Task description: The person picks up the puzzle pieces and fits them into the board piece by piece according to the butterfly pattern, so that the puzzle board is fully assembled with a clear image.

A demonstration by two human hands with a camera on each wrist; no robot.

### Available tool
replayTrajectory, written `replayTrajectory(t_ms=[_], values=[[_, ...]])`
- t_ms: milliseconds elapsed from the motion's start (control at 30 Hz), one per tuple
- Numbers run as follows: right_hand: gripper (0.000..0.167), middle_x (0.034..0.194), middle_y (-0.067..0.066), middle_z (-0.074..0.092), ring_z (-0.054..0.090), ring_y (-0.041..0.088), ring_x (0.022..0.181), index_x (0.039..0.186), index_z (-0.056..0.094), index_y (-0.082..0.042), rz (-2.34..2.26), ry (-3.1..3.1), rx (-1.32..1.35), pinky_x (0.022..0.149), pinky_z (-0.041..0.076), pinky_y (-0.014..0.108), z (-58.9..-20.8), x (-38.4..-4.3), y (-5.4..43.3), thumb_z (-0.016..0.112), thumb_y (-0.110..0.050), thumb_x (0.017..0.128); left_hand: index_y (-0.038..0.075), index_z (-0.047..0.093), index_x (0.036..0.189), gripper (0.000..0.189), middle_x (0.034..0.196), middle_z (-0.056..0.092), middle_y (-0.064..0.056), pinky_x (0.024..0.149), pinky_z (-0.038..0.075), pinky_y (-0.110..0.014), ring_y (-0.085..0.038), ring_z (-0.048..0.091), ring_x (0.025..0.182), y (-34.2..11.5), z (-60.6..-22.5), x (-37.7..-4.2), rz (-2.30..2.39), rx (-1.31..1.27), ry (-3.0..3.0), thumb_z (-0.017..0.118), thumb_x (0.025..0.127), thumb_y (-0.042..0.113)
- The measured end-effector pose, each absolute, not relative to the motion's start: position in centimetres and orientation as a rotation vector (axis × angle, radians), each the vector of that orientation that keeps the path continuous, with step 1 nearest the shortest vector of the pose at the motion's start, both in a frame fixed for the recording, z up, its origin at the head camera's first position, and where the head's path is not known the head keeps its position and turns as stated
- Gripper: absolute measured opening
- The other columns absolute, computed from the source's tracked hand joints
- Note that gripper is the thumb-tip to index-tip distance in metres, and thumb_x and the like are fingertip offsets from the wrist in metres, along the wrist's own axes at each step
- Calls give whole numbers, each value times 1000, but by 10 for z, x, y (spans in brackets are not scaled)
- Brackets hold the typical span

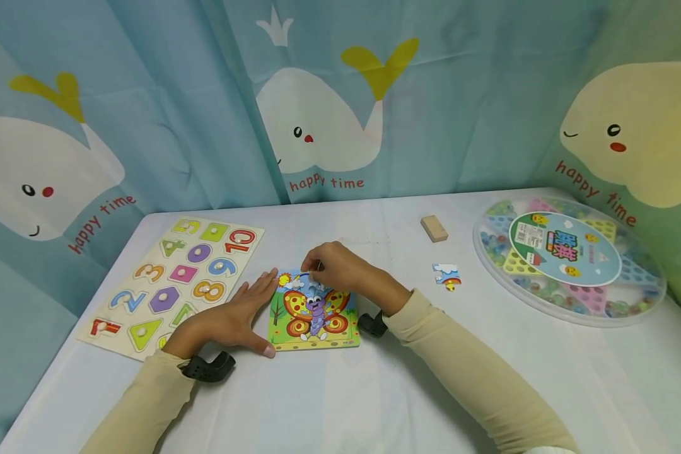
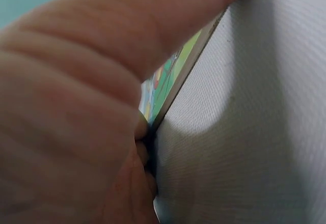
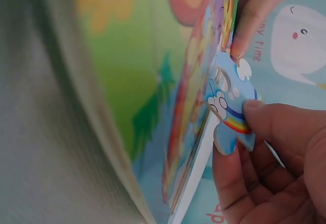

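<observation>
A butterfly jigsaw puzzle lies on the white table in front of me. My left hand rests along its left side, fingers stretched toward the upper corner and thumb by the lower one; in the left wrist view the thumb hides much of the puzzle board. Over the puzzle's top edge, my right hand pinches a jigsaw piece between thumb and fingers. This piece is blue with clouds and part of a rainbow. In the right wrist view it is tilted against the board's upper part.
Another jigsaw piece lies to the right, below a small wooden block. A round, clear-lidded marble game occupies the right side. On the left lies a number-and-shape peg board. A whale-print curtain hangs behind the table.
</observation>
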State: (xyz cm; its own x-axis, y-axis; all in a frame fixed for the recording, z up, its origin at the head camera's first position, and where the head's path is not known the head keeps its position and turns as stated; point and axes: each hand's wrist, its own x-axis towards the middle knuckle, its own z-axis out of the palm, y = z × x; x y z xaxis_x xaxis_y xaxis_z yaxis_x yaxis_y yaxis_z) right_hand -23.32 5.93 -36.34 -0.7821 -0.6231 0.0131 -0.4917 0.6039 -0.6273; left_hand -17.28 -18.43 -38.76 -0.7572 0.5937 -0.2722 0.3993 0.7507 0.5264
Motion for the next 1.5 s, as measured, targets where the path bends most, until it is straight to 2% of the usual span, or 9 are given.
replayTrajectory(t_ms=[233,733,967,1200,1367,1500], values=[[25,107,6,63,57,17,98,111,72,-3,-759,2659,-878,87,50,29,-362,-231,57,73,-6,87,7,4,157,128,163,-8,-7,116,-4,-50,-25,-8,147,-184,-387,-173,631,773,2520,84,67,51],[28,108,7,62,55,17,98,116,71,-3,-660,2674,-925,84,49,29,-362,-230,55,71,-8,89,5,4,156,129,162,-8,-9,115,-4,-51,-26,-8,147,-185,-384,-172,646,783,2521,84,66,51],[36,111,9,62,56,18,101,123,66,-1,-661,2665,-905,89,49,30,-363,-229,55,71,-8,89,7,4,157,129,163,-8,-7,116,-4,-50,-25,-8,147,-185,-386,-172,642,773,2521,84,66,51],[28,105,8,62,55,18,95,115,70,0,-725,2670,-892,86,49,31,-363,-225,56,72,-6,88,8,4,157,128,163,-7,-6,116,-4,-50,-25,-8,147,-185,-386,-172,655,763,2515,85,66,49],[27,103,8,62,55,17,92,114,71,-1,-782,2670,-907,82,49,30,-366,-225,59,72,-6,87,8,5,157,128,163,-7,-6,116,-4,-50,-25,-8,147,-185,-387,-172,654,759,2516,85,66,49],[27,103,7,62,55,17,93,114,70,-1,-810,2666,-893,84,49,30,-368,-226,60,73,-6,87,9,5,157,128,163,-8,-5,116,-4,-50,-25,-8,147,-185,-388,-173,642,755,2519,85,66,50]])
